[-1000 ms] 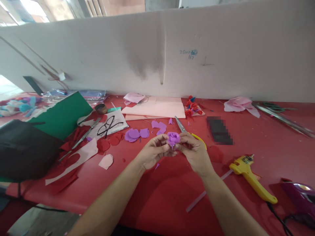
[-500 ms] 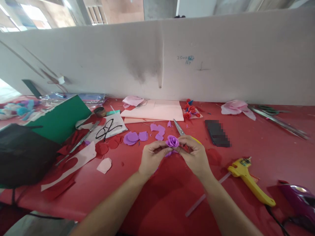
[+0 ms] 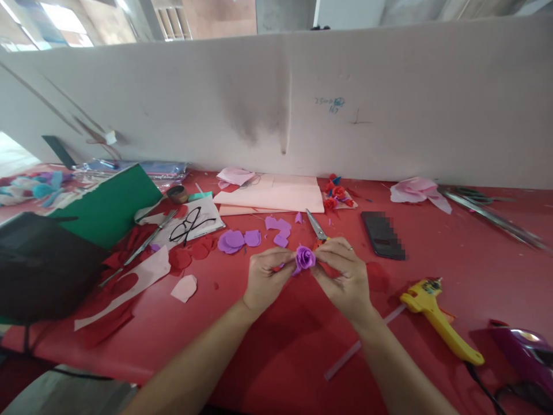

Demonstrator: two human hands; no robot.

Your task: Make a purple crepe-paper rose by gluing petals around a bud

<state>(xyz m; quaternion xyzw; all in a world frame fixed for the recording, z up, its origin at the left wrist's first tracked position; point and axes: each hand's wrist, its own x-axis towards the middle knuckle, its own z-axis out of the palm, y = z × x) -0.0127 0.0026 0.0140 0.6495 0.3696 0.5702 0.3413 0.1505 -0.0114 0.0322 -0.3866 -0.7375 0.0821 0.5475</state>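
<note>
A small purple paper rose [image 3: 305, 257] is held above the red table [image 3: 276, 346] between both hands. My left hand [image 3: 264, 280] pinches it from the left with fingers closed. My right hand [image 3: 344, 276] pinches it from the right, a ring on one finger. Loose purple petals [image 3: 235, 239] lie just behind the hands, and scissors [image 3: 317, 225] with a yellow handle stick out behind my right hand.
A yellow glue gun [image 3: 440, 320] and a clear glue stick [image 3: 358, 346] lie to the right, a phone [image 3: 382, 234] behind them. Eyeglasses [image 3: 190, 222], red paper scraps [image 3: 129, 276], a green sheet [image 3: 110, 204] and a dark bag [image 3: 38, 268] fill the left. Pink sheets [image 3: 276, 196] sit by the wall.
The rose has come slightly lower and tilted between my fingers. Both hands stay closed on it, shifted a little down and toward me.
</note>
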